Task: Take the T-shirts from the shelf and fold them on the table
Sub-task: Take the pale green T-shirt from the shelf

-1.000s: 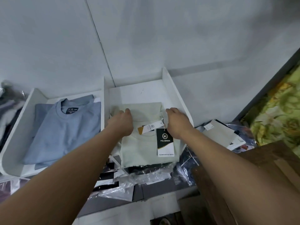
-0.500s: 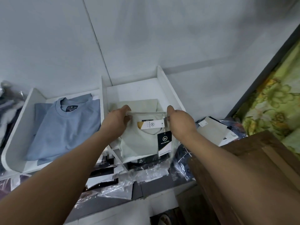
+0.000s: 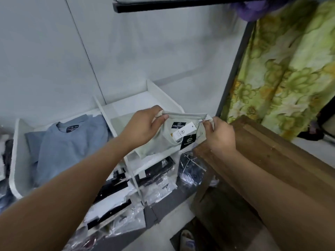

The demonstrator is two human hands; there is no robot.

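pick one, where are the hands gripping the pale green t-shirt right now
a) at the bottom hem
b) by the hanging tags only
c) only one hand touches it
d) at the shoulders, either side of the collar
d: the left hand and the right hand each pinch the top edge of the pale green T-shirt, with the collar and the tags between them.

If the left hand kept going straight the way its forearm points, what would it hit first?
Probably the white shelf divider behind the pale green T-shirt that the left hand grips, then the grey wall. Depth is unclear, so this is a guess.
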